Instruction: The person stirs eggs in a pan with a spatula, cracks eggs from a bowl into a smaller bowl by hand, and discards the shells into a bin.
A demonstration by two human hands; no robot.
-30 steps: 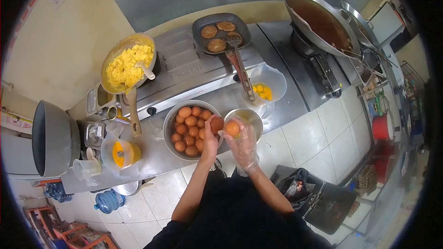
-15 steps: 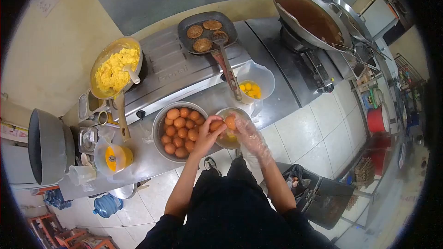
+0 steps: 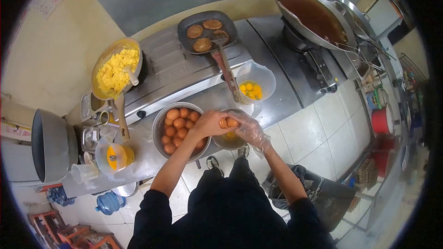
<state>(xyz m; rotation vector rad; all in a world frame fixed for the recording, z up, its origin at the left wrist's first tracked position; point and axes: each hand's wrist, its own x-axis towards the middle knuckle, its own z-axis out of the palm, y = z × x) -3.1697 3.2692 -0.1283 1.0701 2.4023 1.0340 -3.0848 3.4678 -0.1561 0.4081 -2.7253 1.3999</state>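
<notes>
Over a small metal bowl (image 3: 229, 146) with yolk in it, my left hand (image 3: 210, 123) closes round a brown egg (image 3: 223, 122). Touching it from the right, my right hand (image 3: 249, 131), in a clear plastic glove, grips another brown egg (image 3: 232, 122). The two eggs are side by side, and fingers partly hide them. Just left, a large metal bowl (image 3: 157, 143) holds several brown eggs, some under my left forearm. Behind the small bowl, a clear plastic jug (image 3: 267, 81) contains several yolks.
A square pan (image 3: 184, 20) with several browned patties and a spatula (image 3: 226, 67) sits on the stove. At the left are a pan of scrambled egg (image 3: 118, 69), a jug of beaten egg (image 3: 121, 157) and a big pot (image 3: 48, 145). A wok (image 3: 314, 11) of brown liquid stands at the right.
My left hand has turned and moved in over the small bowl, bringing its egg next to the one in my right hand. My left forearm now crosses the large bowl's edge.
</notes>
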